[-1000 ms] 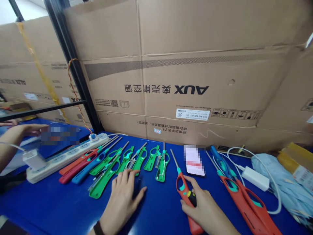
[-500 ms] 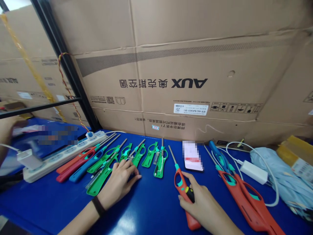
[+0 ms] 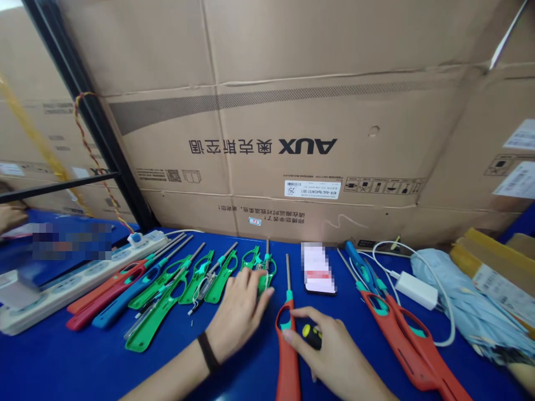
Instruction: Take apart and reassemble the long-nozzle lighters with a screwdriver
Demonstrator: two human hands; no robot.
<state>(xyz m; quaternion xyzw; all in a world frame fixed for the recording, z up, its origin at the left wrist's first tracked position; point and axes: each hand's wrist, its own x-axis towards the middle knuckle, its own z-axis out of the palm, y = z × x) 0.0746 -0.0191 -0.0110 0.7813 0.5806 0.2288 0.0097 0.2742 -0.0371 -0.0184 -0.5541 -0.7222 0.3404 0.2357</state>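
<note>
My left hand reaches over the rightmost green lighter shells. Its fingers touch or hover just over them, thumb spread; the contact is hidden. In my right hand, a screwdriver with a black and yellow handle is tucked against the palm. That hand's thumb and index finger also grip a red long-necked gas lighter, its metal tube pointing away from me. Left of my left hand lie several opened green shells with metal tubes, clear tanks and white wires.
Whole red and blue lighters lie beside a white power strip. A phone rests at the back. More red lighters, a charger and a pale blue bag are on the right. Cardboard stands behind.
My left hand has moved right, from the middle green shells to the rightmost ones. My right hand has shifted the red lighter left and turned it straighter. The view has swung slightly right.
</note>
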